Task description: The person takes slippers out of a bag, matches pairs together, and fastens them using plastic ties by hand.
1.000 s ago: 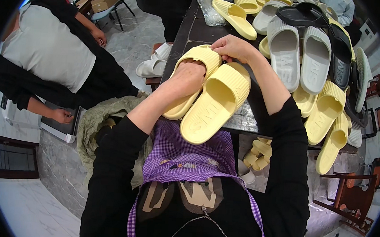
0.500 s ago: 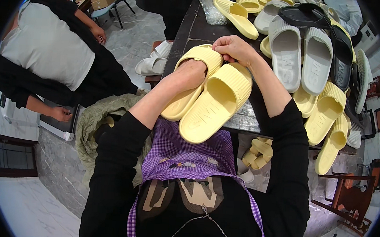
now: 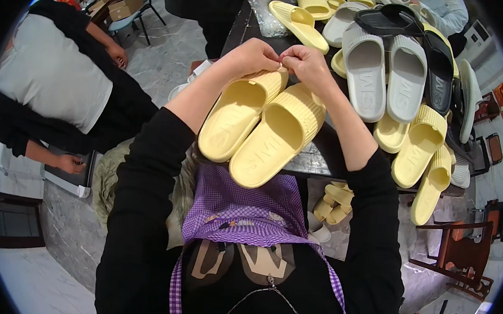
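Note:
Two yellow slide sandals lie side by side at the table's near edge, toes pointing away from me: the left sandal (image 3: 225, 130) and the right sandal (image 3: 265, 155). My left hand (image 3: 255, 58) is above the left sandal's strap, thumb and fingers pinched together. Close against it, my right hand (image 3: 308, 67) pinches too, over the toe of the right sandal. The fingertips meet between the two straps. A small pale bit shows there, too small to name.
A heap of grey, black and yellow slides, with a grey slide (image 3: 407, 80) among them, covers the table's right side. Clear plastic bags (image 3: 267, 12) lie at the far left. More yellow slides (image 3: 334, 202) sit below the table. Another person (image 3: 53, 70) stands at left.
My left hand has come out of the left sandal's opening and moved up to meet my right hand. The right hand stays pinched by the straps.

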`<state>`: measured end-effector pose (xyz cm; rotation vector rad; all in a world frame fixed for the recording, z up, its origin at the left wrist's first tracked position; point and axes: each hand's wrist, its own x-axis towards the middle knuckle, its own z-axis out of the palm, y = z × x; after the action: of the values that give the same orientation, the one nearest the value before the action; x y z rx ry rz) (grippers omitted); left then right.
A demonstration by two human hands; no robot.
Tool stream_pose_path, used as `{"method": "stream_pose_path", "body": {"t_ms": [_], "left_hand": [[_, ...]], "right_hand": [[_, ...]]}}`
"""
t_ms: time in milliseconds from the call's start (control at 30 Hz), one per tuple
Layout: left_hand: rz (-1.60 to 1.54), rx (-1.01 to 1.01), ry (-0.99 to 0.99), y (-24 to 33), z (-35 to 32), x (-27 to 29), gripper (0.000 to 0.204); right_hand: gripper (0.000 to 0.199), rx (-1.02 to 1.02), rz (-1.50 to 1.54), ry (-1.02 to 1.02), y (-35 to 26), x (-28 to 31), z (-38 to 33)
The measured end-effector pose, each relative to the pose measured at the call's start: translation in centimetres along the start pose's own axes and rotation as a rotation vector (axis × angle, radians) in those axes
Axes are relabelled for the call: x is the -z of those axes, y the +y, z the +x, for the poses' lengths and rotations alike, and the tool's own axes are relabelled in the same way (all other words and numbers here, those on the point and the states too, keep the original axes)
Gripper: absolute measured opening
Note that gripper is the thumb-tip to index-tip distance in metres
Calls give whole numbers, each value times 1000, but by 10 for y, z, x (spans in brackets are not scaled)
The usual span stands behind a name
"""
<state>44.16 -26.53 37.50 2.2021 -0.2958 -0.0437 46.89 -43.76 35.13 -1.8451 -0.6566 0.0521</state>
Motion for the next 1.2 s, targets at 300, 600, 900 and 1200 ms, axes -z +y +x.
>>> {"method": "stream_pose_path", "body": {"t_ms": [300,600,900,1200], "left_hand": [[-514,232,-55,0,7,-15,14],[-459,167,49,12,-2,-18,12],[-171,35,98,6,0,-23,17],[19,-58,217,3,-1,-25,18]], "right_hand": [[12,-72,-59,66,0,12,-7],[14,25,-201,142,-17,12,-20],[16,116,-338,227,-16,7,-21],[16,121,-383,244,-16,5,-21]]}}
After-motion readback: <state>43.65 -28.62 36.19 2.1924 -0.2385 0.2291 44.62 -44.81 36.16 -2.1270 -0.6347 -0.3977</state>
